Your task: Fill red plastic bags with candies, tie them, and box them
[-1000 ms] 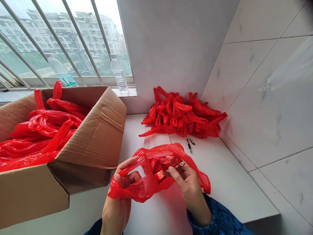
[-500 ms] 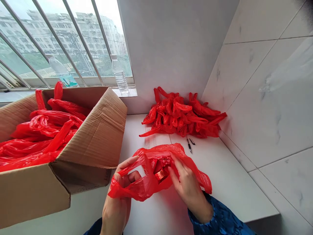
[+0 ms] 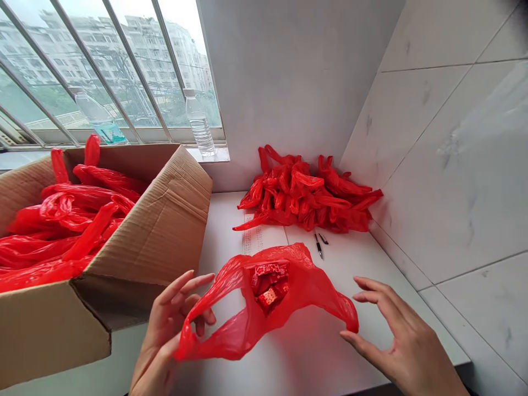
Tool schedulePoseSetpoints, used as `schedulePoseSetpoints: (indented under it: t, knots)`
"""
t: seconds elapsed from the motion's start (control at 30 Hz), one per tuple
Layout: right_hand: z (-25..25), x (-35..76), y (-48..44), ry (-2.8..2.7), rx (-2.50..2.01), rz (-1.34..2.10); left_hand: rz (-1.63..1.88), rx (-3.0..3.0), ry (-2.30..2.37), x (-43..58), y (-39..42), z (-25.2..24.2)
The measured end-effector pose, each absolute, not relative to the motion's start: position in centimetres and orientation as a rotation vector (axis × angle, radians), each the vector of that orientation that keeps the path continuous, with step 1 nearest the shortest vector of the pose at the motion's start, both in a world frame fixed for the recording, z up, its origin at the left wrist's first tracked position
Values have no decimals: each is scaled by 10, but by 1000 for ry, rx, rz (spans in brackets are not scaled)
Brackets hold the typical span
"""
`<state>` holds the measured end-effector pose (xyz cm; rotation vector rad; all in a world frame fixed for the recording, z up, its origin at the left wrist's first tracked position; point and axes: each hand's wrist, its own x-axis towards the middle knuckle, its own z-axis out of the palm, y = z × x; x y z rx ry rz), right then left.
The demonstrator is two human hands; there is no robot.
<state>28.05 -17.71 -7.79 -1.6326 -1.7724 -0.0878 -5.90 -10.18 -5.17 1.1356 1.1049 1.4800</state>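
An open red plastic bag [image 3: 305, 291] lies on the white counter [image 3: 383, 286] in front of me, with small red packets [image 3: 270, 283] inside its mouth. My left hand [image 3: 165, 330] is at the bag's left handle loop, and some of its fingers curl round the handle and lift it. My right hand [image 3: 396, 335] hovers at the bag's right side with its fingers spread and nothing in them. Its thumb tip is close to the bag's right handle.
A big cardboard box [image 3: 160, 231] full of red bags [image 3: 61, 225] stands at the left. A pile of tied red bags [image 3: 309, 192] lies at the back against the wall. Nearby are a printed sheet [image 3: 259, 237] and two pens [image 3: 319, 245]. Two water bottles [image 3: 199, 124] stand on the sill; a tiled wall rises at right.
My right hand has come out of the bag's mouth, moved right and opened. The bag has sagged wider open on the counter. My left hand has slid lower and left.
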Motion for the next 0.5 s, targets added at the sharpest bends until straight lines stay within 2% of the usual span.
schedulePoseSetpoints:
  t: [0.1, 0.23, 0.3, 0.5]
  knots:
    - [-86, 282, -181, -1729, -1631, 83, 1460, 1210, 1134, -68, -114, -74]
    - [-70, 271, -170, -1562, -1488, 260, 1249, 1469, 1090, -59, -119, -88]
    - [-54, 265, -156, -1449, -1336, 329, 1276, 1587, 1055, -47, -110, -76]
    - [-1, 245, -93, -1024, -832, 826, 1434, 1632, 925, -10, -61, -7]
